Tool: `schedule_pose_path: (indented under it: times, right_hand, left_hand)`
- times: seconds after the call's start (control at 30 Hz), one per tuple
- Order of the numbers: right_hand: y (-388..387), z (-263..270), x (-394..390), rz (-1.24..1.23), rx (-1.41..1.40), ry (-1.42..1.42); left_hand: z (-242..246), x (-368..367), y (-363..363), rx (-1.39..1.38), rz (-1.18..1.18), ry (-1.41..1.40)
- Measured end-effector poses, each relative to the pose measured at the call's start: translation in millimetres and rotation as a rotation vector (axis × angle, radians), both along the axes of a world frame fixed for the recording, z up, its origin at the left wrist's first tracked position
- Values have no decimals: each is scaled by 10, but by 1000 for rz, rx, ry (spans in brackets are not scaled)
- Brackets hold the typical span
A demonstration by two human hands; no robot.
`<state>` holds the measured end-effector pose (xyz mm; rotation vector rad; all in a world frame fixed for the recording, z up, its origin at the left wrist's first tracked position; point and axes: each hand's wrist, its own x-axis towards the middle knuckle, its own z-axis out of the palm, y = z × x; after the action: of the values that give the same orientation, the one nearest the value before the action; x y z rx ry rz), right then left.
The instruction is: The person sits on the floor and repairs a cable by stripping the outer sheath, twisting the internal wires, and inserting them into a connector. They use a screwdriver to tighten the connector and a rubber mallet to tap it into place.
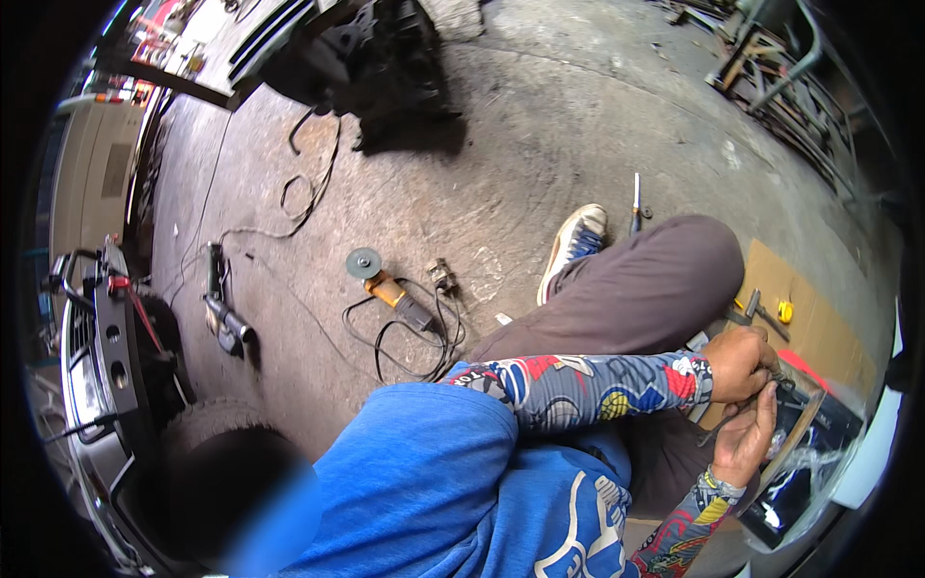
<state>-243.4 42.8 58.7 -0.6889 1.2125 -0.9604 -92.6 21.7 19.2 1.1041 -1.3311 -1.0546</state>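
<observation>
My left hand point(738, 363) is closed on a thin dark cord or wire, at the near corner of a narrow wood-coloured frame point(811, 413). Just below it, my right hand point(746, 437), palm partly turned up, pinches the same dark strand; part of the strand point(714, 431) trails out beside its fingers. The fingers of both hands nearly touch and hide the exact grip. Under and beyond the frame lies a black glossy panel point(777, 506) with clear plastic film. A hammer point(766, 316) and a yellow tape measure point(785, 311) rest on cardboard point(816, 311) near my left hand.
An angle grinder point(394, 295) with its cable lies on the concrete floor, a second power tool point(224, 311) farther left. A screwdriver-like tool point(636, 206) is past my shoe point(578, 242). A black vehicle part point(383, 79), a vehicle front point(87, 376) and scrap metal point(788, 87) stand around.
</observation>
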Motion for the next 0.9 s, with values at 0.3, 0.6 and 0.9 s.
schedule_pose_path:
  times: [0.3, 0.6, 0.9]
  right_hand:
    - [-264, 150, 379, 75, -86, 402]
    - [-524, 323, 287, 137, -109, 425]
    - [-627, 325, 103, 152, 21, 508]
  left_hand:
    - [-153, 237, -114, 97, -12, 388]
    - [-53, 199, -129, 52, 10, 390]
    - [-169, 227, -121, 218, -119, 522]
